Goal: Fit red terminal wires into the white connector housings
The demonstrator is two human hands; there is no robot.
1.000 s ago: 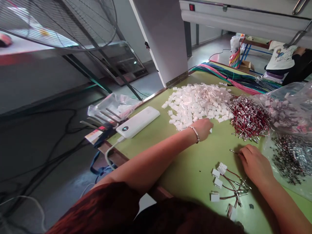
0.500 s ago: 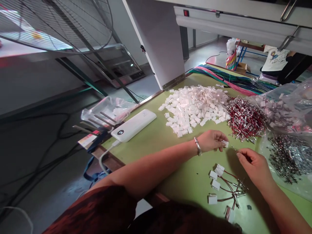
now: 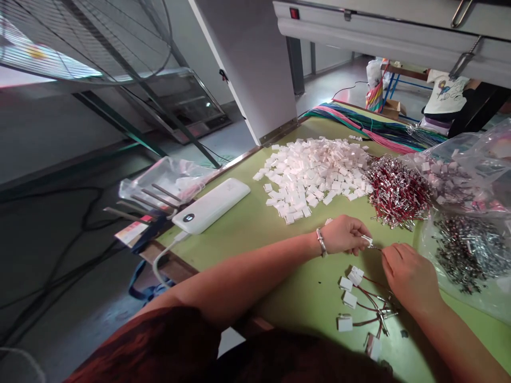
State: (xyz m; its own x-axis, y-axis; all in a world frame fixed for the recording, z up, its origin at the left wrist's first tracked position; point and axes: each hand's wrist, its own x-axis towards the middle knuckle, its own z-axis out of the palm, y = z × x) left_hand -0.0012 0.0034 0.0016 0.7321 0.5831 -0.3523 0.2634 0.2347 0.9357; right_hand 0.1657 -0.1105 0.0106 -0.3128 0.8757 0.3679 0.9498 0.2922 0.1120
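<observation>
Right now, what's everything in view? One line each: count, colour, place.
Table: one, green, centre
Loose housings: many, white, heaped mid-table
Short wires: many, red with silver ends, right of that heap
Clear bags: at least two, right side
Long wires: many, blue, green and pink, far edge
Wired housings: five, white, near side
Power bank: one, white, table's left
Plastic bag: one, clear, left edge
Rods: several, grey, left edge
Fan cage: one, grey, upper left
Panel: one, grey, behind table
Overhead beam: one, white, top right
Co-worker: one, white shirt, background right
Sleeve: one, dark red, bottom left
Left hand: one, bracelet at wrist, holding a white housing
Right hand: one, holding a thin wire
</observation>
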